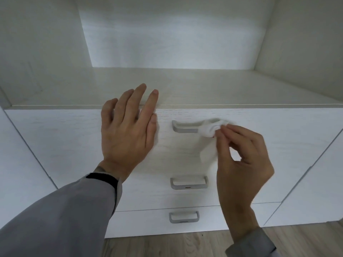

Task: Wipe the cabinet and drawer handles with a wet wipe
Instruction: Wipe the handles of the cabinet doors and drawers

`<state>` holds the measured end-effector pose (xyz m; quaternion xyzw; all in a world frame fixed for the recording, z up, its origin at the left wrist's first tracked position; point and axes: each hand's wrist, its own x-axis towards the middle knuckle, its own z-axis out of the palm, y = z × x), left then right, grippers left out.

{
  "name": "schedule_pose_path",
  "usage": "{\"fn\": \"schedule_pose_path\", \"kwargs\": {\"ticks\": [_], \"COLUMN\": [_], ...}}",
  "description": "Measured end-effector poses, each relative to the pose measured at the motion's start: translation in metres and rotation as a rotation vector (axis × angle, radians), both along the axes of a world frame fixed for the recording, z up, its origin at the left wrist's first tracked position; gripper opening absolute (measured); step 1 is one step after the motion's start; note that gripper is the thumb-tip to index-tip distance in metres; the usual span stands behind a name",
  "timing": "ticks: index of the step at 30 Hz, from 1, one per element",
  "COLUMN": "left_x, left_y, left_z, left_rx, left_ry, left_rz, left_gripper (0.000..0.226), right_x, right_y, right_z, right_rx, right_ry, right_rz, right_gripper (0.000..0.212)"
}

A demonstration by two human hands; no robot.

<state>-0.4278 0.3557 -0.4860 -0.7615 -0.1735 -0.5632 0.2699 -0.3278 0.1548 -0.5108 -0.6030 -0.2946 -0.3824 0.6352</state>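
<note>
A white wet wipe (209, 129) is wrapped round the right end of the top drawer's silver handle (183, 128). My right hand (241, 158) pinches the wipe between thumb and fingertips, and a loose flap of it hangs down behind the fingers. My left hand (128, 130) lies flat with straight fingers on the top drawer front (65, 138), its fingertips reaching over the upper edge. Two more silver handles sit below: the middle handle (189, 183) and the bottom handle (183, 217).
The white drawer unit stands inside an open wardrobe with a pale shelf top (204, 86) and white side walls. White panels flank the drawers on both sides. A wood-look floor (167, 245) runs along the bottom.
</note>
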Motion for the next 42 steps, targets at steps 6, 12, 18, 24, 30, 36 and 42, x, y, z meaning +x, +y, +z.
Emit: {"fn": "schedule_pose_path", "kwargs": {"ticks": [6,12,18,24,30,36,42], "left_x": [0.001,0.0,0.001,0.001,0.0,0.001,-0.001], "left_y": [0.0,0.0,0.0,0.001,0.0,0.0,0.0], "left_z": [-0.001,-0.001,0.0,-0.001,0.0,0.0,-0.005], "left_rx": [0.012,0.011,0.004,0.011,-0.008,-0.027,-0.038], "left_ry": [-0.003,-0.004,-0.007,0.01,0.002,0.004,0.01], "left_rz": [0.005,0.013,0.012,0.025,0.026,0.031,0.059], "left_gripper": [0.042,0.043,0.043,0.044,0.043,0.044,0.048], "right_x": [-0.034,-0.021,-0.013,-0.04,-0.019,-0.01,-0.025], "right_y": [0.042,0.033,0.02,0.062,0.029,0.018,0.04], "right_z": [0.002,-0.002,0.0,0.0,-0.004,0.0,-0.001], "right_rx": [-0.077,-0.035,0.007,-0.019,0.023,0.017,-0.068], "right_ry": [-0.179,-0.17,-0.083,-0.145,-0.096,-0.013,-0.159], "right_rz": [0.089,0.041,0.02,0.093,0.093,0.167,0.153], "right_gripper": [0.008,0.008,0.005,0.01,0.007,0.013,0.009]}}
